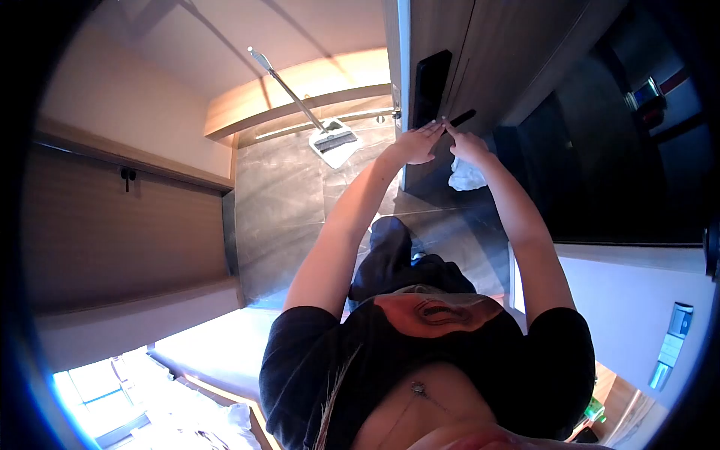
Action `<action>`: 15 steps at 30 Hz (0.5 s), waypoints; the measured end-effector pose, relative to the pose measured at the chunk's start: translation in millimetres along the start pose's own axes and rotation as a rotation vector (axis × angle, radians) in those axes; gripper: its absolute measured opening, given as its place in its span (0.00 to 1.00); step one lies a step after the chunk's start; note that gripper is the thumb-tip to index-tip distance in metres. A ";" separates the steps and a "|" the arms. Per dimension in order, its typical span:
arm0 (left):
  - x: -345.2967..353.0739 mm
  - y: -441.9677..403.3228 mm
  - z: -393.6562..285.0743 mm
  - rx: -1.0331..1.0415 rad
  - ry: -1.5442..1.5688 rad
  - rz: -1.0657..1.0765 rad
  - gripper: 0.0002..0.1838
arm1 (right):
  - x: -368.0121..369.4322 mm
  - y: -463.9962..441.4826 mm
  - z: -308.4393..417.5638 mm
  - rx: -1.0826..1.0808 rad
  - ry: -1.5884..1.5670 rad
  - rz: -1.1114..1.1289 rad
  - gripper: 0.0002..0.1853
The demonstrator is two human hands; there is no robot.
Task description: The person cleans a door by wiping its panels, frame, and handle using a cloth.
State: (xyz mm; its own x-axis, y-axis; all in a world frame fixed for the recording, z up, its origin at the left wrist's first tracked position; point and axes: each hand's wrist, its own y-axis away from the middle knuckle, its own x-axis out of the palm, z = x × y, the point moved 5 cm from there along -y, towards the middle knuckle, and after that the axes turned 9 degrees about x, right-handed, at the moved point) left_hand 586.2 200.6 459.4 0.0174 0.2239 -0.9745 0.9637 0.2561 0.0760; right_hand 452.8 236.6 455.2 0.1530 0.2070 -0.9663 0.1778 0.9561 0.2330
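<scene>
My left hand lies with its fingers stretched out against the edge of a wooden door, just below a black lock panel. My right hand is beside it, index finger reaching toward the fingertips of my left hand, close to the black door handle. From under the right palm hangs a crumpled white cloth, apparently gripped by the curled fingers. Those fingers are partly hidden.
A long-handled broom stands in a white dustpan on the grey tiled floor. A second wooden door is at the left. A dark glossy surface fills the right, above a white wall with a switch panel.
</scene>
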 end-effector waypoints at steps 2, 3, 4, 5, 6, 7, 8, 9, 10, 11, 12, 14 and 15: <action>2.2 -1.6 6.3 0.018 -0.032 -0.016 0.44 | 0.3 -3.1 0.5 -0.014 0.013 -0.006 0.42; 2.1 -2.2 8.7 0.025 -0.037 -0.016 0.44 | 3.9 -5.4 -0.3 -0.023 0.012 -0.002 0.42; 2.1 -2.6 10.7 0.033 -0.043 -0.016 0.43 | 5.1 -7.8 -2.6 -0.031 0.013 0.002 0.42; -3.4 -2.4 9.1 0.040 -0.048 -0.019 0.43 | 1.5 -7.8 -3.4 -0.039 0.009 0.006 0.42; -6.1 -1.4 8.3 0.022 -0.047 -0.007 0.43 | 0.4 -7.2 -2.1 -0.047 0.006 0.012 0.42; -7.8 -0.7 7.6 0.003 -0.048 0.004 0.43 | -0.8 -8.7 -1.3 -0.057 0.001 0.016 0.42; -8.4 0.2 6.7 -0.018 -0.050 0.017 0.43 | 0.3 -11.3 -3.2 -0.049 0.015 0.023 0.42; -2.3 -1.8 8.8 -0.014 -0.083 -0.008 0.42 | 5.0 -13.4 -6.4 -0.041 0.025 0.033 0.42; 5.2 -5.9 12.9 -0.010 -0.110 -0.031 0.42 | 8.3 -15.8 -9.3 -0.033 0.038 0.049 0.42; 10.1 -7.9 15.3 -0.003 -0.142 -0.052 0.42 | 11.8 -17.6 -11.4 -0.021 0.033 0.014 0.42; 18.0 -10.1 19.1 -0.019 -0.151 -0.049 0.42 | 17.3 -19.2 -14.0 -0.006 0.027 -0.019 0.43; 19.2 -15.5 31.6 -0.047 -0.170 -0.044 0.42 | 19.4 -30.2 -14.0 0.023 0.012 -0.064 0.44; 20.4 -17.1 33.2 -0.073 -0.169 -0.025 0.42 | 23.2 -31.2 -15.7 0.036 -0.001 -0.075 0.44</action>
State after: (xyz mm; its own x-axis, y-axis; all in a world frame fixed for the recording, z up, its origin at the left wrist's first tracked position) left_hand 579.0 169.5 431.3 0.0444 0.0574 -0.9974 0.9424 0.3288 0.0608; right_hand 435.6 214.8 423.8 0.1390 0.1352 -0.9810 0.2235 0.9608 0.1641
